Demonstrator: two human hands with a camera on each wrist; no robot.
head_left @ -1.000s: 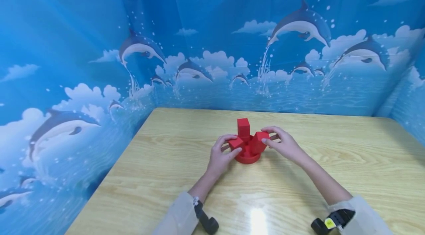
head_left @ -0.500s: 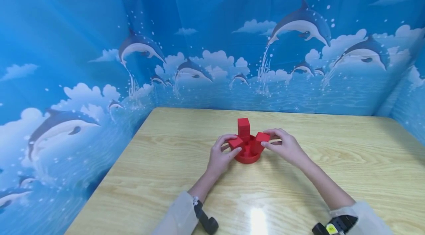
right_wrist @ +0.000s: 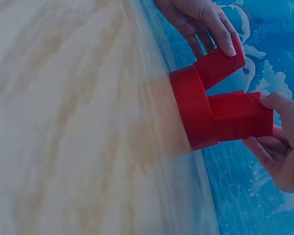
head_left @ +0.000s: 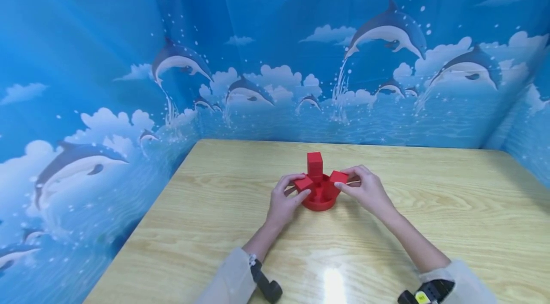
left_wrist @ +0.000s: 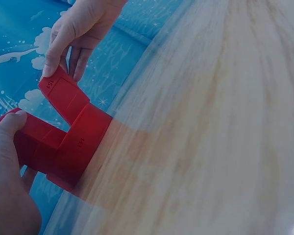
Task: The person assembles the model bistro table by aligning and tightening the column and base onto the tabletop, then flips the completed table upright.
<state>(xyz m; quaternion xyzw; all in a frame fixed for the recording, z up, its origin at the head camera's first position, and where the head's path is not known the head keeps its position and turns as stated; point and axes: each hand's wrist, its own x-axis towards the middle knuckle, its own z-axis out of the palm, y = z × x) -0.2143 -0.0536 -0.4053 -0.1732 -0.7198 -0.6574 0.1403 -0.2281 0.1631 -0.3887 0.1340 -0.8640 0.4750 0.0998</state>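
A blue backdrop printed with leaping dolphins, white clouds and sea spray (head_left: pixel 275 56) wraps around three sides of a pale wood-grain surface (head_left: pixel 429 227), which shows a bright glare spot near the person's edge. Near the middle of the surface stands a red round plastic base (head_left: pixel 319 204) with red rectangular blocks rising from it: a tall upright red block (head_left: pixel 315 164) at the far side, a left red block (head_left: pixel 303 183) leaning outward, and a right red block (head_left: pixel 338 178) leaning outward the other way. Both forearms reach in from the near edge, in pale sleeves with dark wrist-worn devices, and converge on the base. The left hand (head_left: pixel 281 201) pinches the left red block between thumb and curled fingers, the thumb lying along its near face. The right hand (head_left: pixel 365 189) pinches the top of the right red block, thumb on the near side and fingertips over the far edge. In the wrist views the two gripped blocks angle away from each other out of the round base, which sits flat on the surface.
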